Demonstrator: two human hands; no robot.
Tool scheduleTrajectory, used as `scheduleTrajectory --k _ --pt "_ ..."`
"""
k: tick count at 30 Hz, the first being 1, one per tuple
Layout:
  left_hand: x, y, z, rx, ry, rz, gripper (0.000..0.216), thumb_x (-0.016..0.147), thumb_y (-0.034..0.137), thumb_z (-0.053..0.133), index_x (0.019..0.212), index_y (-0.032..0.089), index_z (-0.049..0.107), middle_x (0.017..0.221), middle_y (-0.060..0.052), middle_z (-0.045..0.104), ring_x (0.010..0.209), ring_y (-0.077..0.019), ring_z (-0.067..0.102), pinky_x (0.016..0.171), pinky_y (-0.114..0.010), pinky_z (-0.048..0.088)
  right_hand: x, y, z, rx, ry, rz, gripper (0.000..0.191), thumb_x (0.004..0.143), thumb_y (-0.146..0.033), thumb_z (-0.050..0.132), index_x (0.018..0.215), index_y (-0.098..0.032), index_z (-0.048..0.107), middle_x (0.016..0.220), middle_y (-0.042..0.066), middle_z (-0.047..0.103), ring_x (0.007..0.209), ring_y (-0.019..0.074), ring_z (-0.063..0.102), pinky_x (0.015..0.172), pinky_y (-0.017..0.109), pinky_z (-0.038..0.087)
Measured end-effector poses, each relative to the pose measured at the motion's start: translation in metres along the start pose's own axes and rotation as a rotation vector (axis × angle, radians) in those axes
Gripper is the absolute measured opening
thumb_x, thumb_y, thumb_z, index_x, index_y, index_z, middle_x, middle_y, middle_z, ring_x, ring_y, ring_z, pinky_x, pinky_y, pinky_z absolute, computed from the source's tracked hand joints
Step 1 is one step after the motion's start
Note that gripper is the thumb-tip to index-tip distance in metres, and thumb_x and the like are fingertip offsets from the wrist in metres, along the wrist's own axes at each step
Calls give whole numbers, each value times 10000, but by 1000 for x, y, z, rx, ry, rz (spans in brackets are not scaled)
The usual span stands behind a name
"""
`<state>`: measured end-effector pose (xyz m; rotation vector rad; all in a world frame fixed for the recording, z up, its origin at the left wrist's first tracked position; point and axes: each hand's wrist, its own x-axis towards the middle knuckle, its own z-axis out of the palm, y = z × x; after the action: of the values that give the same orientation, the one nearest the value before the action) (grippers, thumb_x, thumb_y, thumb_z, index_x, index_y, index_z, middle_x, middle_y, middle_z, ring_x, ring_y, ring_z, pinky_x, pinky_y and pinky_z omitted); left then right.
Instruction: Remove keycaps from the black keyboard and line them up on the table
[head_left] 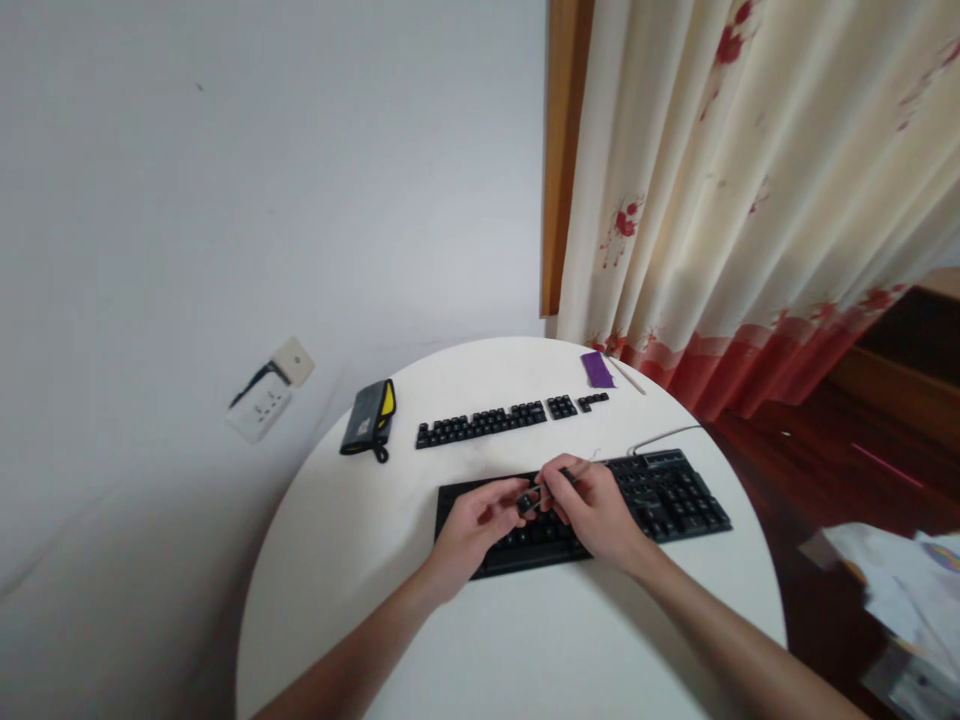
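Observation:
Above the left half of a black keyboard (679,490), my two hands meet close together. My left hand (480,520) pinches a black keycap (527,501) between its fingertips. In the closed fingers of my right hand (589,500) is a small black-handled tool (568,476), its thin end reaching toward the keycap; its exact kind is too small to make out. Part of the keyboard is hidden under both hands. Behind it, loose black keycaps (484,424) lie in rows on the white round table (360,590).
At the table's left stands a grey pouch (367,418) with a yellow inside. A purple cloth (598,370) and a thin stick (628,376) lie at the back right. The keyboard's cable (664,436) runs off the right edge. Wall and curtain (652,200) border the table behind.

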<state>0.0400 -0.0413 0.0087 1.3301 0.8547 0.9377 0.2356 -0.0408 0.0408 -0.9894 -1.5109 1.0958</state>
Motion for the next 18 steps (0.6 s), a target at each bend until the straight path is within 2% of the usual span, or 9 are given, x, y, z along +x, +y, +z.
scheduleTrajectory --k 5,12,16,18 --pt "1 2 0 -31 32 -12 278 859 305 677 1062 115 686 954 -90 711 845 -188 643 812 -313 516 -9 10 9 -11 5 -1 368 968 -396 485 725 -160 631 690 18 620 509 91 495 487 211 392" --pt "0 3 5 -66 22 -33 246 856 322 677 1021 145 632 820 -43 687 722 -156 636 693 -273 500 -25 21 11 -94 75 -45 315 974 -353 473 797 -171 660 726 34 635 530 113 523 516 230 424" --pt "0 4 8 14 30 -36 213 850 324 676 949 136 662 806 -46 692 715 -156 636 703 -276 499 -26 23 15 -204 162 -76 349 970 -313 466 703 -180 645 777 61 672 614 144 593 600 252 471" --pt "1 3 8 43 58 -38 216 839 323 685 942 134 672 823 -48 696 725 -159 639 707 -277 501 -27 23 16 -260 179 -113 301 961 -281 475 749 -183 664 776 58 683 654 159 620 655 265 488"
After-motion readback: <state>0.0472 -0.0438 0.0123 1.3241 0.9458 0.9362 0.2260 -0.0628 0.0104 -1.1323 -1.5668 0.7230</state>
